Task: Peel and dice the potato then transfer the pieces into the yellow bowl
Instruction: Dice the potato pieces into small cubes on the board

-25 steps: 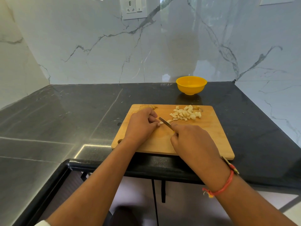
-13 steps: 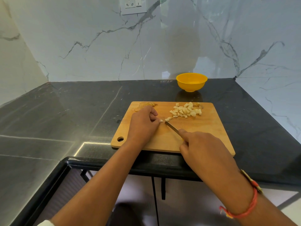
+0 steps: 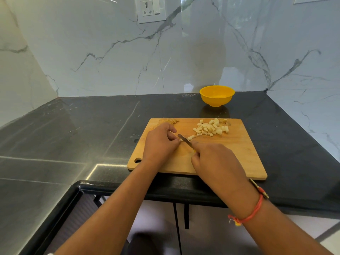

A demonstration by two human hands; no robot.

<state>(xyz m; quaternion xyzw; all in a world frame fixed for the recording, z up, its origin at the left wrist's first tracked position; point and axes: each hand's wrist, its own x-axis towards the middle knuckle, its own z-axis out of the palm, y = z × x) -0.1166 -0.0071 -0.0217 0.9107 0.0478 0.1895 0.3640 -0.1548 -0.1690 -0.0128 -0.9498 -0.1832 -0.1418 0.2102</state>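
Wooden cutting board (image 3: 231, 157) flat on black countertop (image 3: 73, 126), close to the near edge, hanging hole at its near-left corner. Left hand (image 3: 160, 144) over the board's left half, fingers curled and bunched together, tips pinching down a small pale potato strip (image 3: 181, 140) near the board's middle. Right hand (image 3: 215, 162) on the near side of the board, fingers wrapped round the handle of the knife (image 3: 184, 140), forefinger laid forward toward the blade; handle almost wholly hidden, only a sliver of yellow showing. Blade angled toward the far left, tip just beside the left fingertips; touching the strip or just above it, cannot tell which. A few cut cubes just right of the blade. Heap of potato dice (image 3: 211, 128) on the far-right part of the board, apart from both hands. Thin peelings (image 3: 170, 121) at the board's far-left edge, partly behind the left hand. Yellow bowl (image 3: 217, 96) upright on the countertop beyond the board's far edge, toward the right, close to the marble wall (image 3: 110, 52). Red thread bracelet (image 3: 253, 212) round the right wrist. White socket plate (image 3: 151, 9) high on the wall, far centre.
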